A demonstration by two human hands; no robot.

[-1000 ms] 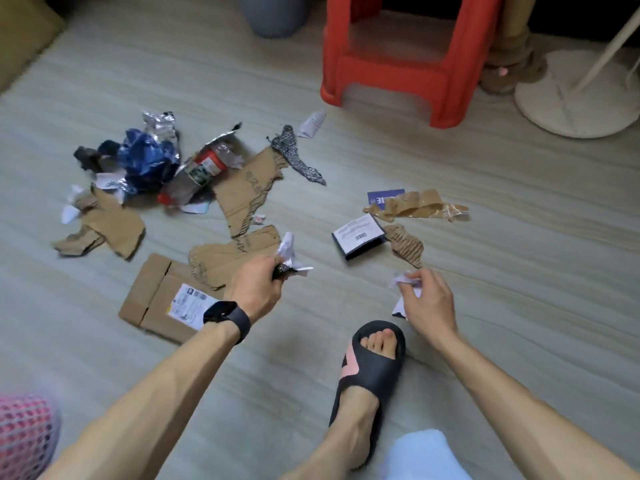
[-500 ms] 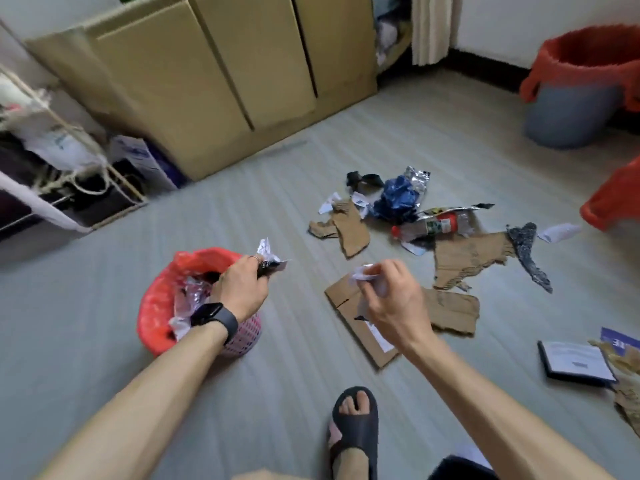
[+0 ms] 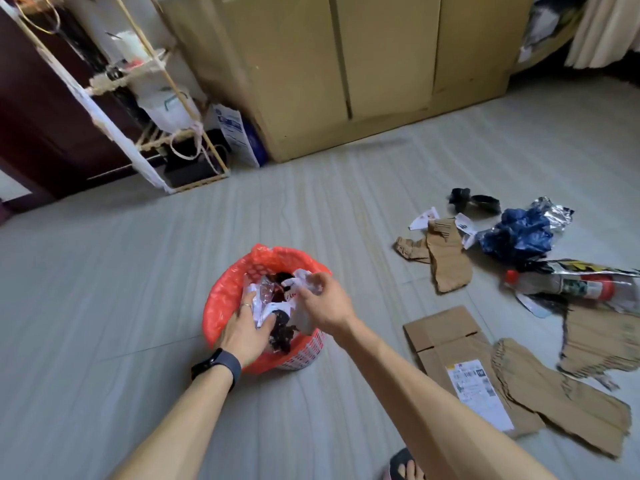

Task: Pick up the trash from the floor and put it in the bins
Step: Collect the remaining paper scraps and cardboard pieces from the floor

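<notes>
Here, above the bin [image 3: 221,301], the left hand [image 3: 242,332] presses trash [image 3: 268,294] down flat-fingered; the right hand [image 3: 323,304] is too blurred to judge its grip. Release scraps well inside the bin.

You are getting soft, even daylight across the pale floor [image 3: 138,271], and nothing is blowing out. The curtain [image 3: 602,29] at top right is showing brightest, while the dark wood [image 3: 31,116] at top left is sinking into murk. Faint, soft-edged shadows are lying under the bin [image 3: 221,299] and your forearms. The foil wrapper [image 3: 554,211] is throwing small glints. Motion is smearing your right hand [image 3: 329,306] and the torn cardboard [image 3: 602,341] at the right edge. The wide lens is bowing the cabinet [image 3: 381,64] and rack [image 3: 104,79] outward. Fine detail is reading soft throughout.
</notes>
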